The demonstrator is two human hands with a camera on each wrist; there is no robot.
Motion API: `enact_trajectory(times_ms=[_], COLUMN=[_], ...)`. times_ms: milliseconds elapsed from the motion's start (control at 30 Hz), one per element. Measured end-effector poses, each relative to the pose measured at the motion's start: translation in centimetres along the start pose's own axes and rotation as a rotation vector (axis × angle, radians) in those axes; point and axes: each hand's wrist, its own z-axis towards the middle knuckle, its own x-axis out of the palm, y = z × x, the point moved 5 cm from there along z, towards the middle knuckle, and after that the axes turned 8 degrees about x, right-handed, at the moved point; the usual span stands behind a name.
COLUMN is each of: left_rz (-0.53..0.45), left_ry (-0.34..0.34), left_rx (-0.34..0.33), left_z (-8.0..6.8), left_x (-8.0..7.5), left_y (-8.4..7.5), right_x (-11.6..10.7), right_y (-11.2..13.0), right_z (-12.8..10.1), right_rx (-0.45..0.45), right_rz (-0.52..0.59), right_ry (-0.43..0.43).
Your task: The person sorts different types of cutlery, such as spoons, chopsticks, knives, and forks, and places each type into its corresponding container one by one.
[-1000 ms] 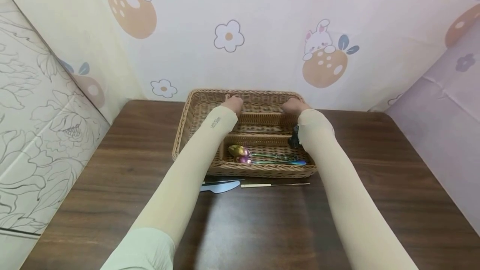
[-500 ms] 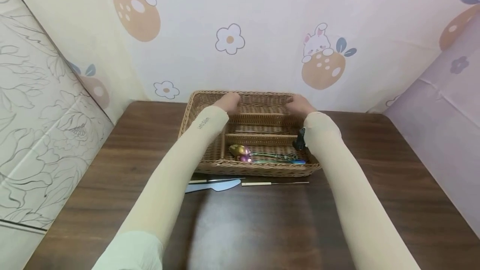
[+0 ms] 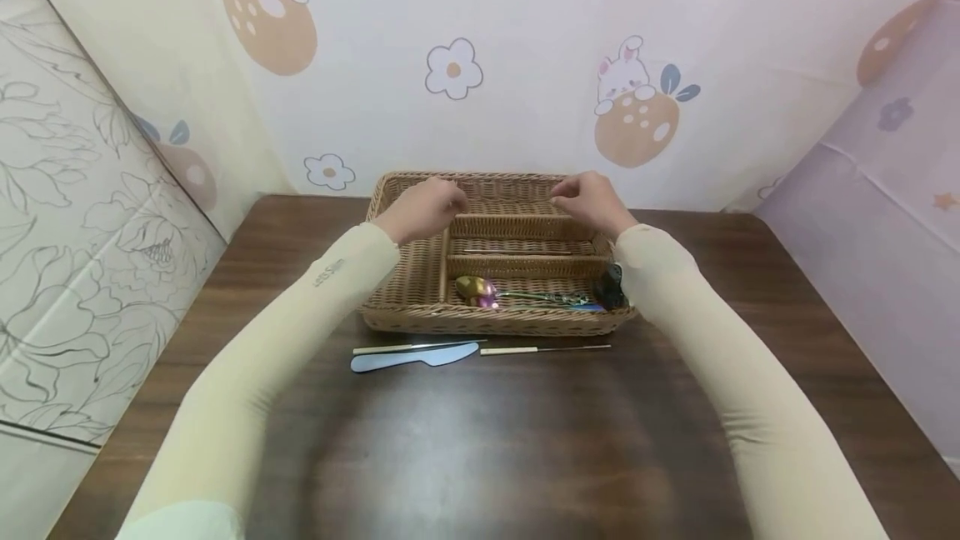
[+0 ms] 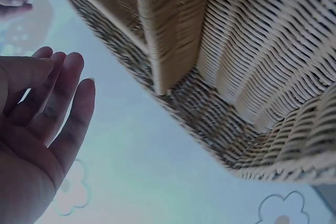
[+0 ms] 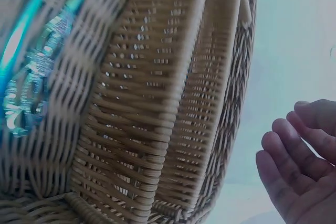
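Left: the left hand [image 3: 422,208] hovers over the far-left corner of the wicker tray [image 3: 401,290], its grip apart, fingers loosely extended and holding nothing; in the left wrist view the fingers [image 4: 63,103] are clear of the weave. Centre: the wicker tray sits at the far middle of the table [image 3: 525,440], close to the wall, and is split by woven dividers into compartments. Its near compartment holds iridescent spoons [image 3: 480,290], bowls to the left and handles running right. Just near of the tray, on the table, lie a pale blue knife [image 3: 416,357] and, to its right, a thin stick [image 3: 543,349]. Right: the right hand [image 3: 592,200] hovers over the tray's far-right part, grip apart, fingers relaxed and slightly bent, touching nothing in the right wrist view.
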Motion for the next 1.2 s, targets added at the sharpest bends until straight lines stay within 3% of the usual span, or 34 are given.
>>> enact_trajectory(times_ms=[233,500,800,1200], left_rz=[0.055,0.089,0.056,0.013], left_ry=[-0.078,-0.124,-0.155,-0.1], left_rx=[0.094,0.246,0.386,0.426], left_z=[-3.6,-7.0,-9.5,-10.9], left_x=[-1.4,-1.0,0.8,4.6], left_y=[-2.6,-5.6,-7.5,-9.3], right_x=[0.3,0.9,2.5,4.1], right_y=[1.3,2.5,3.1,2.9], right_z=[-1.9,-5.2,-8.1,-11.7], right_rx=[-0.047,-0.132,-0.195,-0.265], right_rz=[-0.029,0.004,-0.044,-0.017], right_ry=[0.024,0.059,0.092,0.131])
